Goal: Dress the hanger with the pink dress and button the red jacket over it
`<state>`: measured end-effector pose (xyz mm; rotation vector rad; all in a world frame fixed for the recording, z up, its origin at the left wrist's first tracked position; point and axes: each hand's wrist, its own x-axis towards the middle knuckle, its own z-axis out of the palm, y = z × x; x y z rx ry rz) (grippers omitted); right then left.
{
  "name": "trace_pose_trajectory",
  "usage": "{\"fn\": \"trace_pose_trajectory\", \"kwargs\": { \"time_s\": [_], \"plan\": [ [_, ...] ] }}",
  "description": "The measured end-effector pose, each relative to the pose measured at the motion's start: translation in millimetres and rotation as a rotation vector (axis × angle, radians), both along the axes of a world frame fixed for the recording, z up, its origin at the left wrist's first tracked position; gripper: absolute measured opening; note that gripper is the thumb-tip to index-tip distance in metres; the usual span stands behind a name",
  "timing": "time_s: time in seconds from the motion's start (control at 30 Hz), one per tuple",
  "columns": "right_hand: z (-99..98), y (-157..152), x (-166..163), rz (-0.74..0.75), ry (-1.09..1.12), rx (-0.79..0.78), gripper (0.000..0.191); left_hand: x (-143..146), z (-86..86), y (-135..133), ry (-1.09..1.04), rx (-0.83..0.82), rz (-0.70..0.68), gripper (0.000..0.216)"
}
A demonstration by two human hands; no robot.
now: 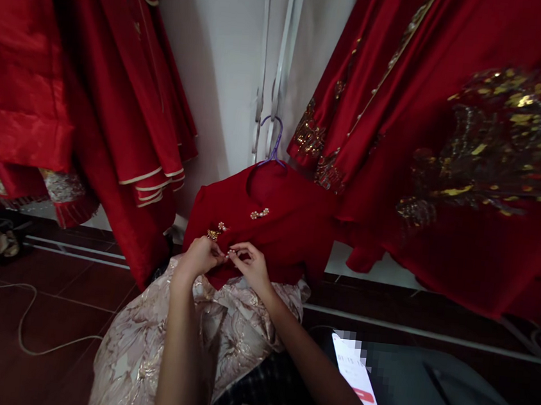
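Observation:
A small red jacket hangs on a purple hanger from a white rail, just above a pale gold brocade skirt. Pearl and gold clasps run down its front, one of them near the collar. My left hand and my right hand meet at the jacket's lower front edge. Both pinch the fabric around a small clasp between the fingertips.
Long red gowns hang at the left and, with gold embroidery, at the right. A lit phone screen lies on dark cloth at the lower right. A white cable trails over the dark red tiled floor.

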<state>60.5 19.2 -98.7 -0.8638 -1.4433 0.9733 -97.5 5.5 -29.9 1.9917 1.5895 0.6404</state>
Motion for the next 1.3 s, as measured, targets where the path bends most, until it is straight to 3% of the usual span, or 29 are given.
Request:
{"fn": "trace_pose_trajectory", "kwargs": {
  "time_s": [0.37, 0.63, 0.9, 1.3],
  "plan": [
    [-2.2, 2, 0, -0.004, -0.039, 0.021, 0.016, -3, -9.2, 6, -0.065, -0.011, -0.041, 0.017],
    [0.5, -4, -3, -0.137, -0.219, 0.191, 0.016, -6, -19.2, 6, -0.029, -0.109, -0.061, 0.019],
    [-7.8, 5, -2, -0.145, 0.078, 0.024, 0.004, -2, -12.9, 5, -0.043, -0.025, -0.037, 0.029],
    [-10.7, 9, -1, -0.129, 0.130, -0.006, 0.003, 2, -7.9, 6, 0.036, -0.002, 0.015, 0.033]
  ]
}}
